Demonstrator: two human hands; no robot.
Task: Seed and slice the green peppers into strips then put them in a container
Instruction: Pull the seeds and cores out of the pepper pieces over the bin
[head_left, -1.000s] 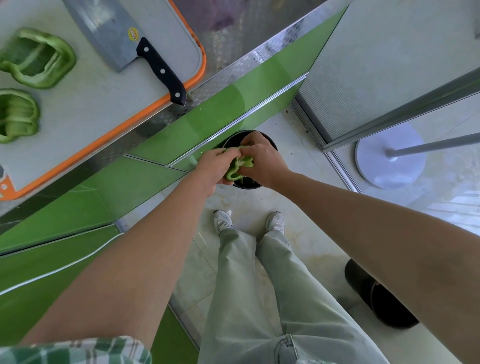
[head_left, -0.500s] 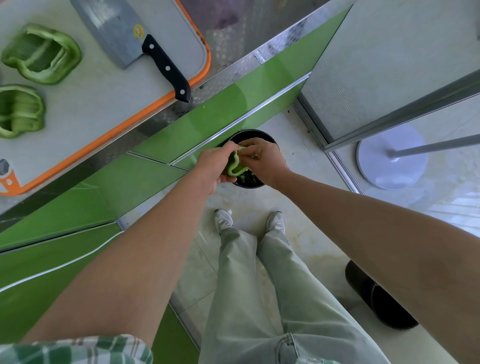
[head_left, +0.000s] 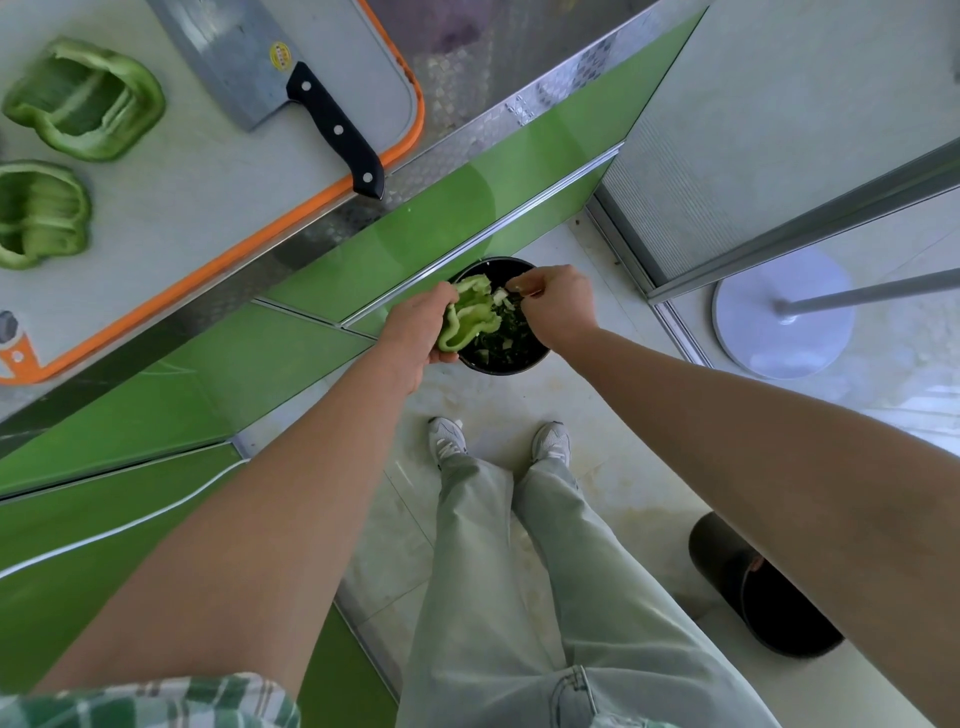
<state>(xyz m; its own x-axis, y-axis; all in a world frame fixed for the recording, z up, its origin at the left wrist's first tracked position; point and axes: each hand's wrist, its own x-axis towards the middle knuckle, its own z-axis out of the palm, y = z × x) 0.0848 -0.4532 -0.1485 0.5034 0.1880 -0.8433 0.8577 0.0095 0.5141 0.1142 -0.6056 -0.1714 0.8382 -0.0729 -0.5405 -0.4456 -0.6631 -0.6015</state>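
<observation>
In left grip (head_left: 415, 332): hollowed green bell pepper half (head_left: 467, 318), fingers curled round its skin side, hollow side facing right. Held just above left rim of round black plastic bin (head_left: 511, 368) on floor, close by glossy green cabinet front (head_left: 441, 218). Inside bin: dark green & pale veg scraps (head_left: 501, 340). Over bin's far right part: right grip (head_left: 558, 306), fingers curled in, thumb & forefinger tips together; can't tell if anything pinched btwn them. Small pale bit (head_left: 500, 296) just by those fingertips, btwn right grip & pepper; touching or not, unclear. Grips near each other, not touching.

Far left, on steel checker-plate table (head_left: 467, 67): white plastic cutting board w/ orange rim (head_left: 208, 171). On it: far green pepper half (head_left: 83, 98) & near green pepper half (head_left: 44, 213), both hollow side up, apart. Also wide steel cleaver w/ black riveted handle (head_left: 249, 62), handle end poking past board's near right edge. Near right on floor: second black bin (head_left: 769, 608), partly hidden by right forearm. Below grips: pale trousers (head_left: 519, 597), white trainers (head_left: 447, 441).
</observation>
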